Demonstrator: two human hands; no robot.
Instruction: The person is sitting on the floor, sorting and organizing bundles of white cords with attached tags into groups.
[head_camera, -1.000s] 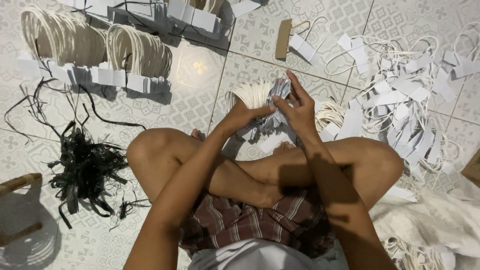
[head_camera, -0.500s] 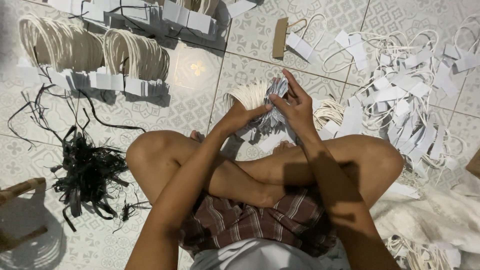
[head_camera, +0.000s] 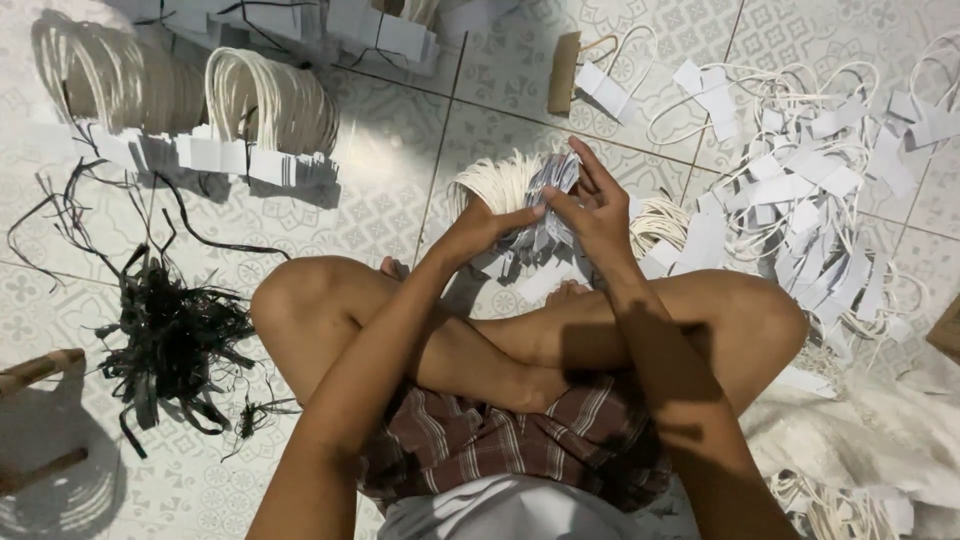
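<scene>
The right hand (head_camera: 597, 210) has shifted slightly on the bundle of paper tags (head_camera: 545, 215).

White paper tags (head_camera: 548, 205) on cream cord loops; black plastic strips (head_camera: 170, 345); maroon plaid shorts (head_camera: 520, 440); pale patterned floor tiles (head_camera: 390, 195).

Place: a home floor used for piecework, not a shop or factory.
Floor: patterned tiles (head_camera: 400, 200), with the person sitting cross-legged on them.
Stock: bundles of white cord loops with paper tabs (head_camera: 270, 110) stand along the top edge.
Loose pile: more loops and tabs (head_camera: 800, 200) lie toward the right edge.
Waste: black plastic strips (head_camera: 170, 340) lie toward the left edge.
</scene>
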